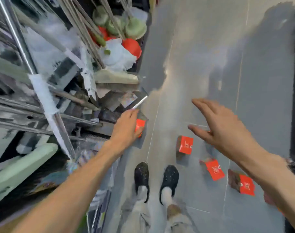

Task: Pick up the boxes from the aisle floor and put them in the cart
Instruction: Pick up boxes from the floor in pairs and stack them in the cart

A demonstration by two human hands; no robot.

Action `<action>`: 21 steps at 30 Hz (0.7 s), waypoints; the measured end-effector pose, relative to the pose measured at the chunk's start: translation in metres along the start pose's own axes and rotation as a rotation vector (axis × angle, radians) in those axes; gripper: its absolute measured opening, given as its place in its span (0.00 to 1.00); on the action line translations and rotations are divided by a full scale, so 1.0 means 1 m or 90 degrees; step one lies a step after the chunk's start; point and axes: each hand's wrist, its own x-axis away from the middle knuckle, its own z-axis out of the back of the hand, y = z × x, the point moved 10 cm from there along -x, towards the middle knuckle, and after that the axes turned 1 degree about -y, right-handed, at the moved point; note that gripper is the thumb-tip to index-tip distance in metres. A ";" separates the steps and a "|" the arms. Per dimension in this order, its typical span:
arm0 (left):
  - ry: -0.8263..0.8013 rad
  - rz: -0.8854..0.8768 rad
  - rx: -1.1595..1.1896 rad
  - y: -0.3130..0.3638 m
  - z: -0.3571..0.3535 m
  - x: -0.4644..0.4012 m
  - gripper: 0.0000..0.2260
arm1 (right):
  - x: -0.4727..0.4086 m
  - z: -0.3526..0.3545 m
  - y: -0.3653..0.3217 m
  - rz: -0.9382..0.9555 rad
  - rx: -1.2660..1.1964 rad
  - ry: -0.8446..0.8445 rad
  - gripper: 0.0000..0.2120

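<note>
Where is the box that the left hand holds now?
In the head view the held box is left of centre, in the left hand, beside the shelving.

boxes (185,145) red, white print | floor (210,56) grey | shoes (141,175) black

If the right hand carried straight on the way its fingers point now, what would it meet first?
The right hand is open, fingers pointing up-left across the aisle. In that line I see only bare grey floor; the red boxes lie below and behind it. The way looks free, though depth from one view is uncertain.
</note>
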 end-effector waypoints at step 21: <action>0.005 0.243 -0.130 -0.200 -0.347 -0.135 0.30 | -0.025 -0.357 0.103 -0.095 -0.132 -0.104 0.33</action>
